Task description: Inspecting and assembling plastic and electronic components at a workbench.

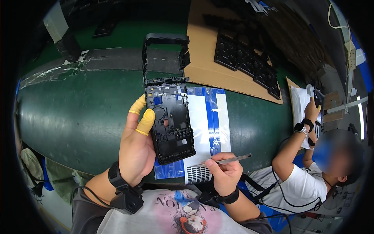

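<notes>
My left hand [136, 150], with yellow finger cots on its thumb and a finger, grips a long black plastic housing [175, 132] by its left side. An open rectangular frame forms the housing's far end; ribs, slots and small blue and copper-coloured patches cover its near part. Metal tweezers [242, 157] are pinched in my right hand [227, 175], to the right of the housing. Their tips point left, over a white sheet [198, 174] bearing rows of small black rectangular pieces. I cannot make out whether the tips hold a piece.
Under the housing, white and blue plastic-covered sheets [218, 124] lie on the green table [78, 117]. Beyond, several black panels [245, 62] rest on cardboard [200, 58]. At the right, a co-worker [288, 179] handles a dark part beside white sheets [299, 105]. A grey post [62, 33] stands far left.
</notes>
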The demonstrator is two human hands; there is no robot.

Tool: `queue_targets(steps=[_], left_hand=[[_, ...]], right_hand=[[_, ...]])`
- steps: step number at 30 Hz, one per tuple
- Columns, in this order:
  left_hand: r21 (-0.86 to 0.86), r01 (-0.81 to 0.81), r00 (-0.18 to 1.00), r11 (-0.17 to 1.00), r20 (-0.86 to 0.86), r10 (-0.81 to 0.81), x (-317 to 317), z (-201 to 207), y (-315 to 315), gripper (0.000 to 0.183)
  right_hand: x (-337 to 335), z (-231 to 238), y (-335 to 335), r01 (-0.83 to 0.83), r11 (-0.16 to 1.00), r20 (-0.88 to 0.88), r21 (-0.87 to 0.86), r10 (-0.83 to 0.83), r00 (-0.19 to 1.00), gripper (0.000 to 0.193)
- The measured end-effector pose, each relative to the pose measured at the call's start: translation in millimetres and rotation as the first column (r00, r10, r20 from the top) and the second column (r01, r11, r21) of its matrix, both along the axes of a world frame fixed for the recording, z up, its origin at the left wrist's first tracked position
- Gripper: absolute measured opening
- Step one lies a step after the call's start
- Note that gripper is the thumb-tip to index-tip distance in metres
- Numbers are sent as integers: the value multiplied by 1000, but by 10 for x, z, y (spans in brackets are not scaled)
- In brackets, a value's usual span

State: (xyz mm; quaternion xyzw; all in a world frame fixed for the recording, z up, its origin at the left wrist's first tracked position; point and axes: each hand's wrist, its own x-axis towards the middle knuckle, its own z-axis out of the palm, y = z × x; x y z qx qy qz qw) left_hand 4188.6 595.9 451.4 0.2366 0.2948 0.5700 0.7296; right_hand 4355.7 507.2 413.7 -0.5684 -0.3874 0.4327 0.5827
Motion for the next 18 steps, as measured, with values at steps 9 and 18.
queue_targets(steps=[9, 18], left_hand=[[-75, 77, 994, 994, 79, -71, 68, -91, -35, 39], [-180, 190, 974, 965, 157, -163, 33, -109, -70, 39]], right_hand=[[118, 227, 169, 70, 989, -281, 130, -30, 959, 18], [-257, 330, 436, -6, 998, -257, 64, 22, 966, 19]])
